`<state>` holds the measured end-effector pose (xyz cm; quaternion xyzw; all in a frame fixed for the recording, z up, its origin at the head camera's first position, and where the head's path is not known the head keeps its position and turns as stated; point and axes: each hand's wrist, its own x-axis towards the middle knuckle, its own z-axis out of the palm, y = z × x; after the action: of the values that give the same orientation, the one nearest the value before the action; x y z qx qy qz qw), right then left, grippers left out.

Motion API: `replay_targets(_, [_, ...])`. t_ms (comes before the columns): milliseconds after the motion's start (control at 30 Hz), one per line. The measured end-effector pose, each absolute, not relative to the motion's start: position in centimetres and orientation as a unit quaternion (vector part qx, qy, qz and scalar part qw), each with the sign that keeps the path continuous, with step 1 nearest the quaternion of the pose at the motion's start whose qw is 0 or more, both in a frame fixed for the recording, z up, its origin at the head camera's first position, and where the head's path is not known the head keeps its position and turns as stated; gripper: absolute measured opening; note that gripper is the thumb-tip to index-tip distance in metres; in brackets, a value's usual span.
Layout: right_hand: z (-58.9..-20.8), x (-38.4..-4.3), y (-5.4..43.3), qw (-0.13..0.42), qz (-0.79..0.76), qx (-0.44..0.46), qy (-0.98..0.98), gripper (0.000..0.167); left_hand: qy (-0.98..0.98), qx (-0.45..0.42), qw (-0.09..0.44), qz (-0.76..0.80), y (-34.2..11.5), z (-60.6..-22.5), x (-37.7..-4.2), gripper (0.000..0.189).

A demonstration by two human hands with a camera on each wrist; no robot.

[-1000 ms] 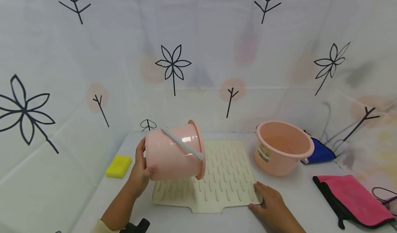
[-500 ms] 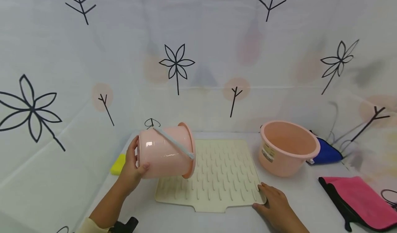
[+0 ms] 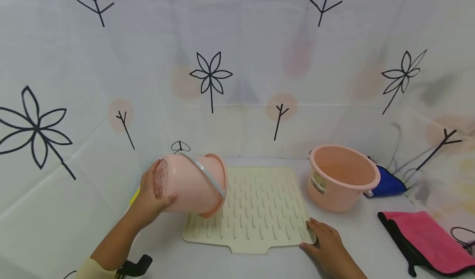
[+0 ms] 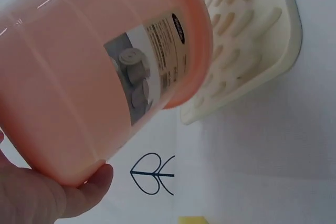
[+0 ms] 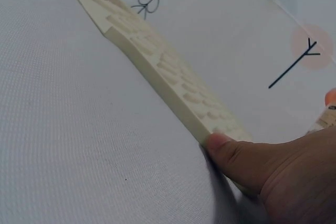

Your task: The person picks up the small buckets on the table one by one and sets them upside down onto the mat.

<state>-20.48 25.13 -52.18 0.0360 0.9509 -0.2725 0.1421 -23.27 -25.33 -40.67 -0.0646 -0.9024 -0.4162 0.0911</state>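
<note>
1. Bucket (image 3: 191, 184) of glossy pink plastic, tipped onto its side, was the thing I watched most: its base faced left and its mouth right, over the left part of the cream draining mat (image 3: 265, 204). I could not tell from my feeds whether its rim touched the mat.
2. The left hand (image 3: 150, 196) held the bucket by its base end, the grip wrapped around it with the thumb against the side wall.
3. A pale grey handle (image 3: 208, 173) ran slantwise across the wall, and the left wrist view gave me a printed label (image 4: 149, 66) near the rim.
4. The right hand (image 3: 328, 244) had a narrow grip, pinching the mat's near right corner; I saw its thumb on the front edge.
5. The mat lay on the white table (image 3: 208, 266), rows of raised ridges facing up.
6. Right of the mat, a pink tub (image 3: 341, 180) stood upright, and a blue item (image 3: 389, 182) lay partly hidden behind it.
7. Closer to me on that side lay a pink-and-black pouch (image 3: 426, 239).
8. A yellow object (image 3: 135, 196) peeked out behind the left hand, mostly covered.
</note>
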Motion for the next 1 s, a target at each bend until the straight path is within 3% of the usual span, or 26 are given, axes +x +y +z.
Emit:
replay_targets(467, [-52.5,-20.5,25.2,0.148,-0.279,0.048,0.948,0.106,-0.948,-0.08,0.097,-0.293,-22.0,-40.8,-24.1,0.116])
replay_targets(1000, [-52.5,-20.5,25.3,0.135,-0.271,0.036,0.952,0.104,-0.963,0.023,0.081,-0.254,-16.9,-40.0,-24.5,0.121])
